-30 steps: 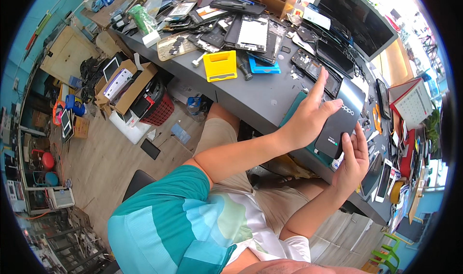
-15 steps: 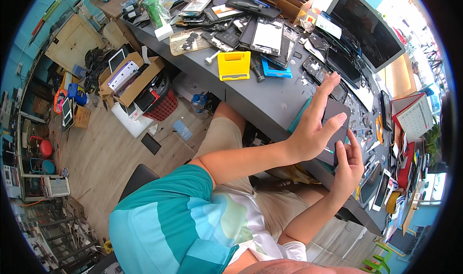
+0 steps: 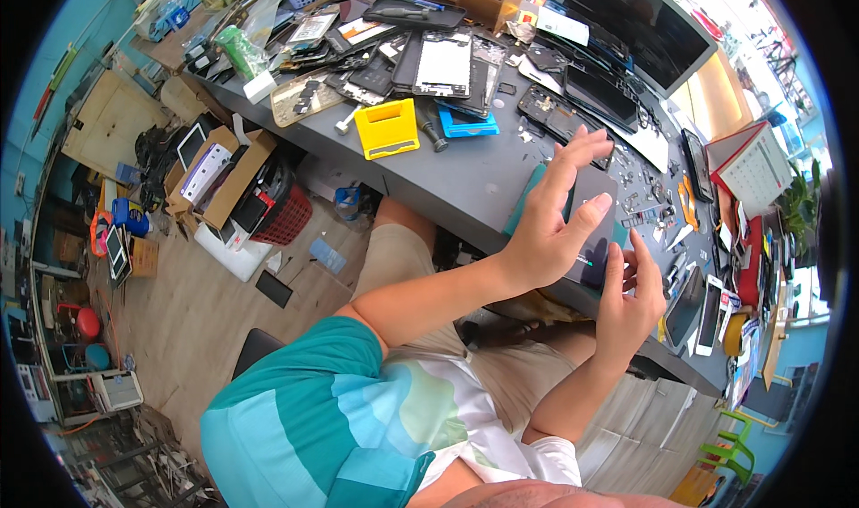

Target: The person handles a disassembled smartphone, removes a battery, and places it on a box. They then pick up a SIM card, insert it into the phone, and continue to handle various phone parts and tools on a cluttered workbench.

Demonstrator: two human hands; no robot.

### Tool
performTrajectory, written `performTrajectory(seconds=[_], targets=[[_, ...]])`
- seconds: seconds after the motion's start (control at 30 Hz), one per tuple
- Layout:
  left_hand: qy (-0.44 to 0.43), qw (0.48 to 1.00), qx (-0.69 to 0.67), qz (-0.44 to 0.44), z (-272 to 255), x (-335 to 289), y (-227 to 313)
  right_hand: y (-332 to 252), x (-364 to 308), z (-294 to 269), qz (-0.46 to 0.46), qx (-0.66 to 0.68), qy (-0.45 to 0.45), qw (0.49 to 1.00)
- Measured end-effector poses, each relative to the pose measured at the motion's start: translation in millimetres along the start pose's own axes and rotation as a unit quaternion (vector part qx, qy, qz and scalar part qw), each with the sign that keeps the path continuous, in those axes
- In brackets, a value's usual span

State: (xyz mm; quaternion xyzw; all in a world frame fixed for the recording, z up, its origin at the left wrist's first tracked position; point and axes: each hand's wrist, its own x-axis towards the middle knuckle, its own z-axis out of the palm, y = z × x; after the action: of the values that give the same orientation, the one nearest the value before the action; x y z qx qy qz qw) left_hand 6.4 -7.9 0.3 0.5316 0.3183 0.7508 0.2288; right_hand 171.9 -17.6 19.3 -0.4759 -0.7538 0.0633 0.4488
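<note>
A dark, flat phone-like device (image 3: 597,242) lies at the table's near edge, with a small lit green mark near its lower end. Beneath it, a teal mat (image 3: 526,197) sticks out on the left. My left hand (image 3: 548,240) is over the device's left side, fingers stretched and thumb spread across it. At the lower right of the device is my right hand (image 3: 632,298), its fingers loosely bent and apart, with nothing visible in it. Whether its fingertips touch the device's edge, I cannot tell.
Beyond my hands lies an opened phone (image 3: 548,110) among small loose parts. A yellow stand (image 3: 386,129) and a blue stand (image 3: 469,125) sit left of it, before a heap of dismantled phones (image 3: 442,65). A monitor (image 3: 637,25) stands at the back; a white phone (image 3: 710,316) lies right.
The view has shifted, so the table sits further left in the picture. My right hand's fingers have drawn slightly away from the device's edge. My left hand remains spread over it.
</note>
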Motion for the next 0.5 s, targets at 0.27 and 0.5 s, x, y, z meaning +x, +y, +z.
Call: performTrajectory(seconds=[0.27, 0.5], targets=[[-0.062, 0.997, 0.040, 0.033, -1, 0, 9, 33, -6, 0, 0.052, 0.052, 0.074, 0.995], [-0.098, 0.976, 0.136, 0.140, -36, 9, 25, 45, -1, 4, 0.041, 0.065, 0.097, 0.992]])
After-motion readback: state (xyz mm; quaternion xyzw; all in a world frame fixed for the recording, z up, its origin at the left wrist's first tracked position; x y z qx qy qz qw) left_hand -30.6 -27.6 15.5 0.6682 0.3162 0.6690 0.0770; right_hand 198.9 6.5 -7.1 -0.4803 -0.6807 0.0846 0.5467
